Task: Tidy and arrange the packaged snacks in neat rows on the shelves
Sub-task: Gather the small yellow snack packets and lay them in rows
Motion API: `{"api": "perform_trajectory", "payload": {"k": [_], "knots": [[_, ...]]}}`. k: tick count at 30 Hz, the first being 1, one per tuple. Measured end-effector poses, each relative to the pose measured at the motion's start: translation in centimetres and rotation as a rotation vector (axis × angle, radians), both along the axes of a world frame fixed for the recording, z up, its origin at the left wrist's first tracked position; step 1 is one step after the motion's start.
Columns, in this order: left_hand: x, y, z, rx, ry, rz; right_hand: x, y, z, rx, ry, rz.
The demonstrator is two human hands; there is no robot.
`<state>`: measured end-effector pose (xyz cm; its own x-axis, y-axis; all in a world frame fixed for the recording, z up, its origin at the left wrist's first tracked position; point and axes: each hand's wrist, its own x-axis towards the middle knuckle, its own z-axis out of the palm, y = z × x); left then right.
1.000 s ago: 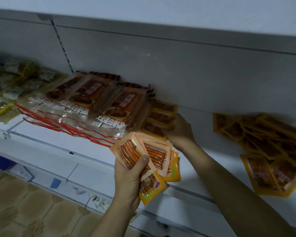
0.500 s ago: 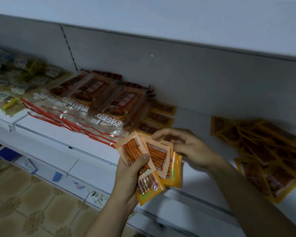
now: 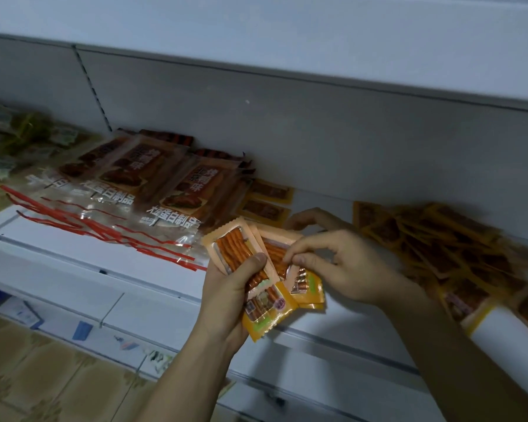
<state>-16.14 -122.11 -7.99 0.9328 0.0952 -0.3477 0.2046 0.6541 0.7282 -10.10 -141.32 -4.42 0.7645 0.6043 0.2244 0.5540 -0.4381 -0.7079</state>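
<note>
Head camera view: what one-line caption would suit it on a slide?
Left hand holds fanned snack packets while right hand pinches one, above a white shelf.

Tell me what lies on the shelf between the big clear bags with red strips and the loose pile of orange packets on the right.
In the head view, two flat orange packets lie beside the clear bags; then bare white shelf up to the loose pile.

Single head cam, fwd & down, tilted, close on white shelf (image 3: 73,263) (wide-angle).
</note>
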Motion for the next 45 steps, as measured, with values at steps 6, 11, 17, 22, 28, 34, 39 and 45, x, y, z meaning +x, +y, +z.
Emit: {"api": "perform_trajectory", "payload": {"k": [6, 11, 17, 22, 28, 34, 39, 45], "knots": [[0.6, 1.6, 0.7, -0.026, 0.011, -0.040, -0.6, 1.0, 0.9, -0.098, -0.056, 0.052], [1.0, 3.7, 1.8, -0.019, -0.019, -0.107, -0.8, 3.0, 0.7, 0.004, -0.134, -0.056], [1.5, 5.7, 2.3, -0.093, -0.002, -0.171, -1.3, 5.5, 0.5, 0.109, -0.075, -0.233], [2.3, 6.0, 2.6, -0.142, 0.017, -0.248, -1.3, 6.2, 0.5, 0.277, -0.115, -0.375], [3.0, 5.6, 2.5, -0.142, 0.022, -0.268, -0.3, 6.2, 0.8, 0.545, -0.115, -0.587], [3.3, 5.3, 2.8, -0.070, -0.008, -0.272, -0.2, 5.7, 0.7, 0.595, -0.106, -0.664], [3.4, 4.6, 3.0, -0.002, -0.053, -0.231, 0.2, 5.7, -0.3, 0.690, -0.078, -0.818], [3.9, 6.5, 3.3, 0.040, -0.080, -0.169, 1.0, 4.1, -3.0, 0.624, -0.016, -0.963]]}}
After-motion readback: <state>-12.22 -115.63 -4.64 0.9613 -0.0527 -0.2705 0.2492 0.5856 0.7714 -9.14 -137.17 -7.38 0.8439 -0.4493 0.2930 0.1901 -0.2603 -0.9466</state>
